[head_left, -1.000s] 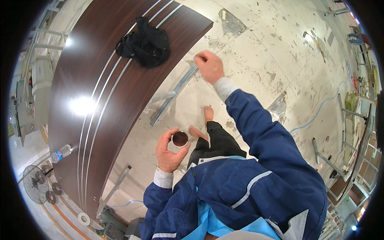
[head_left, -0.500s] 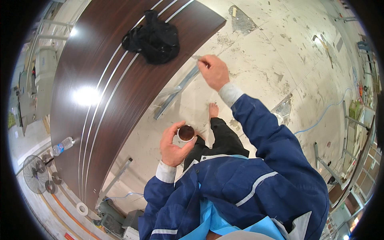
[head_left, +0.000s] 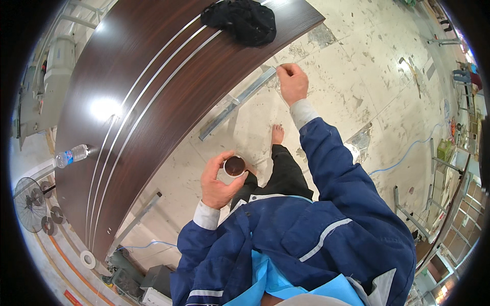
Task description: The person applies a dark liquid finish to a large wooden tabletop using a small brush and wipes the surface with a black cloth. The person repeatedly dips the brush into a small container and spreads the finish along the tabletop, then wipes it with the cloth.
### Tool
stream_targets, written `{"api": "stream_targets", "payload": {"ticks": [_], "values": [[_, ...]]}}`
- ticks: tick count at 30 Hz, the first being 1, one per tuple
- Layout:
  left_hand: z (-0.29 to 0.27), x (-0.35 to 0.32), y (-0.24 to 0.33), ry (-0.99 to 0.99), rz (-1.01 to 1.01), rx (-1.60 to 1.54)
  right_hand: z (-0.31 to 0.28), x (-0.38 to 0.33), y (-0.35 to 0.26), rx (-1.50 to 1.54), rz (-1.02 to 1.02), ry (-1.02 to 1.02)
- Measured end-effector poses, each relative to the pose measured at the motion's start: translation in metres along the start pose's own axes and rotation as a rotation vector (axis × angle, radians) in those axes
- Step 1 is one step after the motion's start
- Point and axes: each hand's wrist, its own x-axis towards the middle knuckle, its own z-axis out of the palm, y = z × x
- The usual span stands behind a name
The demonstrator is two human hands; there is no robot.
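Observation:
My left hand [head_left: 218, 184] is closed around a small white round cup [head_left: 225, 170] with dark brown contents [head_left: 235, 166]. It is held in front of my body, to the right of a long dark wood-grain panel [head_left: 168, 127] with three thin pale stripes. My right hand [head_left: 293, 85] is stretched forward, beyond the panel's near-side edge. Its thumb and fingers are pinched together; whatever lies between them is too small to make out. Just left of those fingers runs a metal support bar [head_left: 240, 99] under the panel. A crumpled black cloth [head_left: 245, 23] lies at the panel's far end.
On the panel's left side lies a clear plastic bottle [head_left: 72, 156]. A fan [head_left: 30, 203] and a roll of tape [head_left: 88, 259] are at the lower left. My bare foot [head_left: 277, 134] is on the stained pale floor [head_left: 357, 76]. A blue cable [head_left: 403, 159] and metal frames [head_left: 408, 217] are at right.
The view has shifted, so the cloth and far end of the panel appear farther right and higher. My right hand has moved slightly forward and right. The left still holds the cup.

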Motion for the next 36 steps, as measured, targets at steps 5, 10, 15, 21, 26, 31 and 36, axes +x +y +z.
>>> {"api": "stream_targets", "payload": {"ticks": [5,10,15,21,26,31,36], "values": [[-0.034,-0.036,-0.021,0.022,-0.002,0.021,0.024,-0.036,0.004,-0.047,-0.021,-0.071],[-0.059,-0.063,-0.041,0.037,0.000,0.012,0.047,-0.077,-0.008,-0.029,-0.101,-0.111],[-0.072,-0.076,-0.048,0.045,0.018,0.047,0.069,-0.122,-0.022,-0.170,-0.250,-0.203],[-0.083,-0.092,-0.055,0.057,0.039,0.054,0.069,-0.130,-0.025,-0.109,-0.122,-0.168],[-0.085,-0.100,-0.062,0.066,0.018,0.032,0.075,-0.130,-0.020,-0.121,-0.125,-0.102],[-0.086,-0.112,-0.063,0.053,0.021,0.033,0.081,-0.151,-0.020,-0.074,-0.136,-0.216],[-0.088,-0.115,-0.066,0.040,0.002,0.029,0.093,-0.163,-0.032,-0.079,-0.134,-0.169]]}}
